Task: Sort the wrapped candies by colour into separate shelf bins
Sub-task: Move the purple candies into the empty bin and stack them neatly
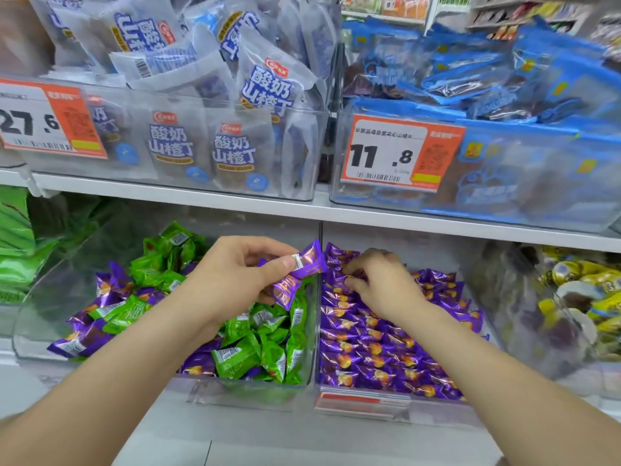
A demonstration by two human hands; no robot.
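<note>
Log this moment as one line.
left hand: holds purple candies over mixed bin | right hand: fingertips in purple bin, grip unclear | green candies: unsorted

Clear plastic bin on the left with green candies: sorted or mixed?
Mixed. Purple wrapped candies lie among the green wrapped candies in the clear plastic bin; the left hand holds more purple ones.

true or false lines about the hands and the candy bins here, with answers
1. The left hand holds purple candies. True.
2. The left bin holds only green candies. False: purple ones are mixed in.
3. The right hand reaches into the right bin. True.
4. The price tag above the right bin reads 27.6. False: it reads 11.8.
</note>
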